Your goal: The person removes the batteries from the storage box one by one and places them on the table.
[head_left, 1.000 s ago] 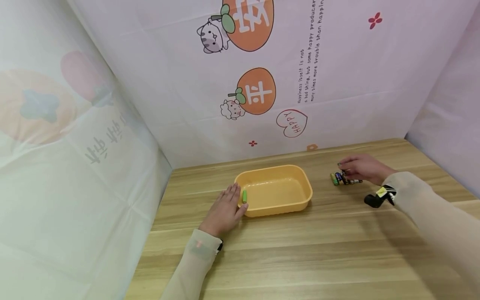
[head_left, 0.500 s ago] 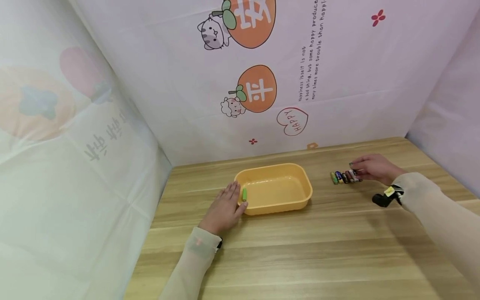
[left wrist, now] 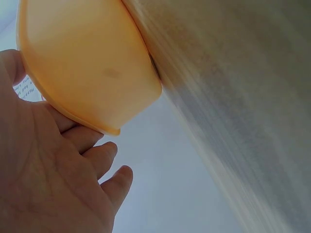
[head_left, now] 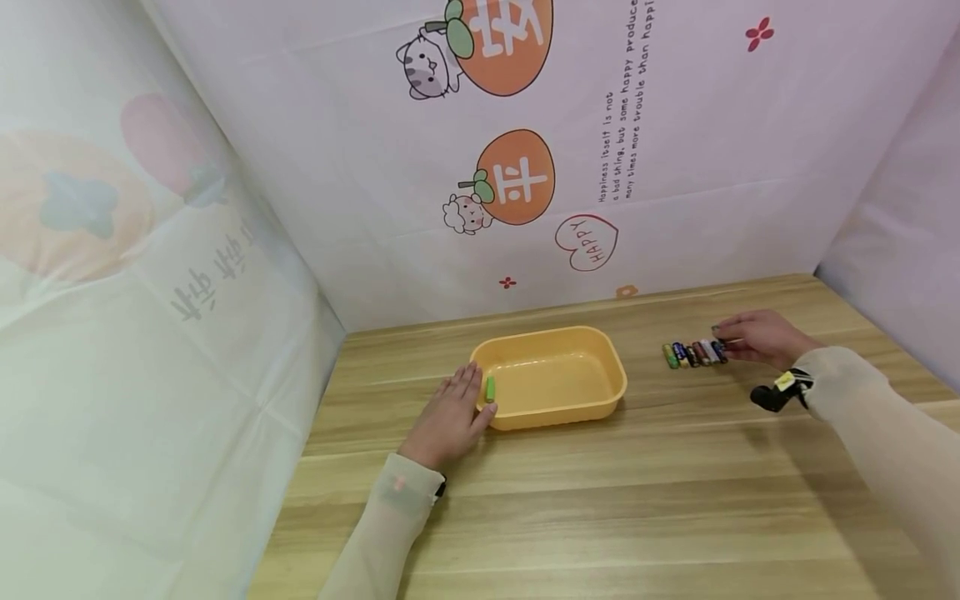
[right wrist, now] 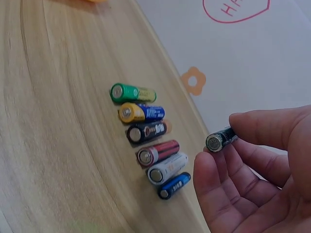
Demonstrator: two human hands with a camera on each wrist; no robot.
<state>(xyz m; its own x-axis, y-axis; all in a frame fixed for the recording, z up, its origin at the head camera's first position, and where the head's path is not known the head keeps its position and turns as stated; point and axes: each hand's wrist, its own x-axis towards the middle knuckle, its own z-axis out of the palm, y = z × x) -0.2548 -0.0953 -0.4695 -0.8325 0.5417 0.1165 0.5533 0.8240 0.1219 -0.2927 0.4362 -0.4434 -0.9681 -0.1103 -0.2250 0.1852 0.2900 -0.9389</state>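
Observation:
My left hand [head_left: 446, 422] rests at the left end of a yellow plastic tray [head_left: 557, 412], fingers along the rim and thumb near its front corner. Inside that end lies a bright green battery [head_left: 491, 389]. To the right, my right hand [head_left: 763, 337] pinches a dark battery [right wrist: 217, 141] between thumb and fingers, raised beside a row of batteries. The row runs from a green battery [right wrist: 131, 92] through a blue-and-yellow battery [right wrist: 141, 112], a black battery [right wrist: 147, 131], a red battery [right wrist: 158, 153] and a white battery [right wrist: 167, 168] to a smaller blue battery [right wrist: 174, 185].
The wooden table [head_left: 600, 508] meets a printed white cloth [head_left: 390, 250] at its back edge. Another cloth wall [head_left: 225, 400] stands along the left, and a pale cloth [head_left: 900, 217] rises at the right. A black wrist camera [head_left: 772, 396] hangs under the right sleeve.
My right hand has moved right along the battery row, still with the dark battery, uncovering the row's right end. My left hand and the tray have stayed in place.

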